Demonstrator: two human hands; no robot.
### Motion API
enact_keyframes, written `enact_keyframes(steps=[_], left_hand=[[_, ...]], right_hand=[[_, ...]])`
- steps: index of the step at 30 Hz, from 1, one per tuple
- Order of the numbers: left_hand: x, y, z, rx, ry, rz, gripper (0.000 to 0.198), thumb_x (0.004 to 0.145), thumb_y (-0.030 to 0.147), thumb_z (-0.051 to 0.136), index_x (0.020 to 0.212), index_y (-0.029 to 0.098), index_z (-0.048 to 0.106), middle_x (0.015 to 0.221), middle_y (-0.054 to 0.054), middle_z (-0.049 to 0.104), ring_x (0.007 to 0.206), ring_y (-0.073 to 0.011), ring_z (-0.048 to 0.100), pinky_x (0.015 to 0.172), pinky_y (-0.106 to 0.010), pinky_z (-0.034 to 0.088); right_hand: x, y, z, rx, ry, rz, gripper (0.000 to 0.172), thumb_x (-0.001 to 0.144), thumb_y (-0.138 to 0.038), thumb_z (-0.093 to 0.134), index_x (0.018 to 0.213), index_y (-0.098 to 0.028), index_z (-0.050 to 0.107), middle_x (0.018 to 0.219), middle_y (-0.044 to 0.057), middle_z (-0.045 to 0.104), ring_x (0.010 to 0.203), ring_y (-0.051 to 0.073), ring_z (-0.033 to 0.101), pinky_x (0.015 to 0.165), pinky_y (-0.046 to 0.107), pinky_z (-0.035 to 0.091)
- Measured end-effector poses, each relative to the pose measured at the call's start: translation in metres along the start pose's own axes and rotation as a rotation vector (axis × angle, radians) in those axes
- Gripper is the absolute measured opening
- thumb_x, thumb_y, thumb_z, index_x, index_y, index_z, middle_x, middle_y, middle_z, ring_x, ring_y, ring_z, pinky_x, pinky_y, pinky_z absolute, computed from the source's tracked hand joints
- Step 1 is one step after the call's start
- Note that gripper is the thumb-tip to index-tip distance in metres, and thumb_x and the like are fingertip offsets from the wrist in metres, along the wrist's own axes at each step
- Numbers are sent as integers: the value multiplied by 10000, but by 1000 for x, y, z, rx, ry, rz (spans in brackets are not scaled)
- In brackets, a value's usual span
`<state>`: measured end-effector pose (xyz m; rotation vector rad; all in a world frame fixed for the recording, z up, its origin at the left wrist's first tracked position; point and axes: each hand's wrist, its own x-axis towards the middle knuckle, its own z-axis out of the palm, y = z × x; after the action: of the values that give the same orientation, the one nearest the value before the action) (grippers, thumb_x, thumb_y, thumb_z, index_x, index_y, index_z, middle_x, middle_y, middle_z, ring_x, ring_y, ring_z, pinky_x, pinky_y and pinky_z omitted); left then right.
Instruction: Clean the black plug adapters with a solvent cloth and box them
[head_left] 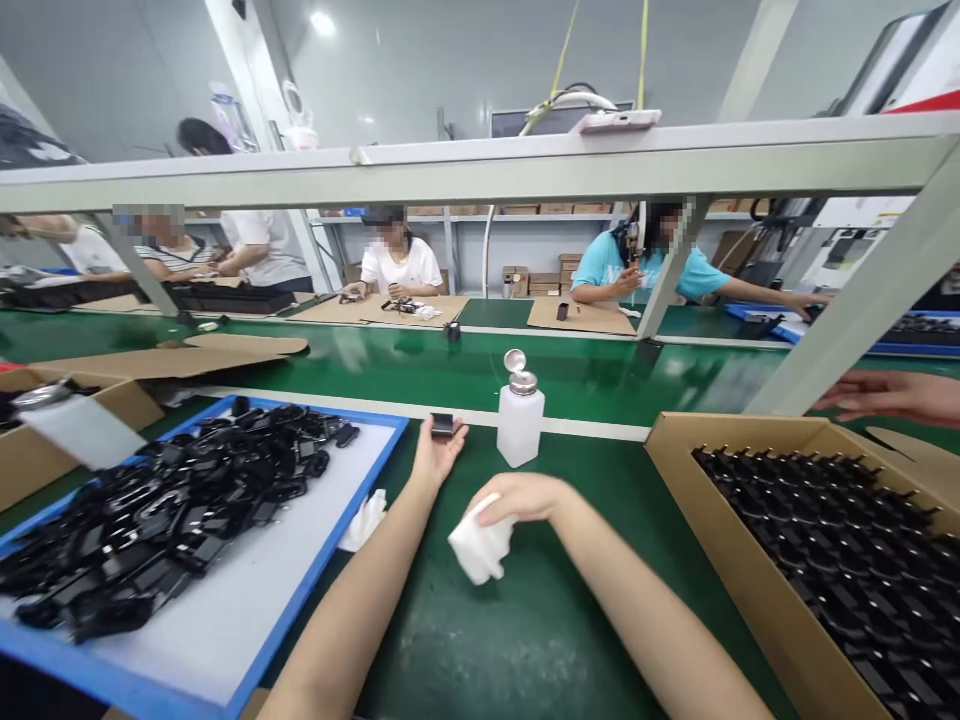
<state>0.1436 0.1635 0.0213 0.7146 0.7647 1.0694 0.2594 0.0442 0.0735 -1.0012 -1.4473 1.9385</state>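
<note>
Left hand (437, 458), palm up and loosely curled, cradles a boxy, glossy black plastic part (442, 425) near the square-sided, metal-capped white dispenser bottle (519, 425). Right hand (517, 497) pinches a soft, crumpled wipe (480, 545). Wiping seems the step; the next move likely calls for bringing wipe to part.

Co-workers (403, 268) along a green workbench (375, 365) show a factory workshop.

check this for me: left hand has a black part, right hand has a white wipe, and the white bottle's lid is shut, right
No: the lid of the white bottle is flipped open, not shut, as the head view shows. The left hand does have a black part, and the right hand a white wipe.
</note>
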Motion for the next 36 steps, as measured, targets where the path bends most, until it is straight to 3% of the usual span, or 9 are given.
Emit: enact_keyframes(steps=[2,5,8,10,14,17,24,30,36], left_hand=[[-19,-2,-7,-60,-15,-53,251,731,349,382,731,124,493,739,-92,573,646,-134,565,494,-200,445],[-33,-4,-12,-134,-5,-77,209,697,348,442,712,144,482,666,-48,565,528,-99,535,415,-179,402],[-33,-4,-13,-170,23,-57,167,662,333,505,681,176,452,547,27,499,405,-51,455,347,-150,327],[-31,-2,-12,-172,13,-54,137,630,251,550,669,176,442,541,38,489,433,-51,477,385,-149,350],[-32,-1,-11,-142,-61,-66,232,525,82,594,675,171,441,653,15,551,643,-107,567,560,-200,422],[-35,-1,-10,-85,-94,-63,266,497,85,618,685,170,451,629,32,551,579,-82,547,531,-187,397],[-52,3,1,8,-218,60,435,339,-29,644,670,166,438,761,13,591,668,-115,551,607,-216,397],[-64,8,7,196,-330,194,365,400,-23,606,655,171,431,841,-3,568,769,-129,531,650,-233,395],[-65,8,8,254,-346,209,343,415,-10,599,655,170,432,824,-7,555,795,-134,519,674,-243,390]], right_hand=[[-37,-35,-2,-183,169,-107,237,522,-270,637,699,-112,621,614,19,586,515,105,502,462,204,362],[-82,-74,-18,-429,688,-168,205,621,-281,543,740,-133,622,572,28,580,437,107,468,402,212,325],[-83,-85,-38,-743,1354,-82,152,640,-183,473,624,-123,612,484,54,549,418,142,463,404,242,322],[-63,-79,-45,-888,1590,-150,191,658,-158,426,679,-127,613,584,85,584,529,187,514,472,268,362],[-16,-58,-42,-998,1548,-321,329,728,-204,330,974,-161,542,838,99,597,742,230,538,619,311,397],[-2,-46,-39,-1059,1509,-315,378,749,-244,288,1053,-150,492,855,115,589,747,253,535,617,346,403],[-1,-41,-49,-1165,1464,-478,369,718,-204,300,1031,-161,491,1016,93,538,903,247,486,724,375,387],[9,-35,-52,-1316,1426,-586,352,736,-157,272,1012,-165,491,1048,77,528,1025,207,424,859,403,293],[11,-31,-52,-1335,1450,-586,336,735,-149,276,973,-165,513,1023,75,542,1013,197,435,835,371,327]])
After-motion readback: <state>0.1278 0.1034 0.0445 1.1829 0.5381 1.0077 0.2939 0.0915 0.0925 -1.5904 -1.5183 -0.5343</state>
